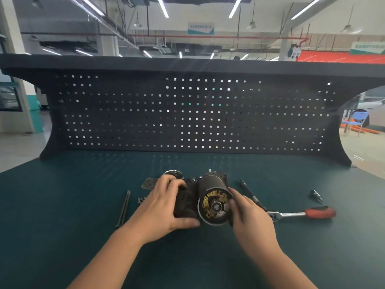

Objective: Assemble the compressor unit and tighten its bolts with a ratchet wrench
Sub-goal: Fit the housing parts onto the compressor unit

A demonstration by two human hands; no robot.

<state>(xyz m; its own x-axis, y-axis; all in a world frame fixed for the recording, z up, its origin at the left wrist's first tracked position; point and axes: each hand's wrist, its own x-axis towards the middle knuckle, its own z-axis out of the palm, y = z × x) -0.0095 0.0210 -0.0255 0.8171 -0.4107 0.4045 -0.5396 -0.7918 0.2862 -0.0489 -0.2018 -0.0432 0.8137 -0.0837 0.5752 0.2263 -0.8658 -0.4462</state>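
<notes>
The dark compressor unit point(210, 190) lies on the green bench, its open round end with brass parts facing me. My left hand point(164, 207) grips the black housing on its left side, fingers over the top and thumb under the front. My right hand point(248, 213) holds the cylinder's right side, fingers curled against the rim. A ratchet wrench point(302, 213) with a red handle lies to the right, apart from both hands. Two long bolts point(124, 207) lie side by side to the left.
A flat metal plate point(149, 183) and a round cap point(174, 174) sit behind my left hand. An extension bar point(251, 195) and a small socket bit point(316, 195) lie at the right. A small screw point(141, 199) lies left. A black pegboard point(191, 113) walls the bench's back.
</notes>
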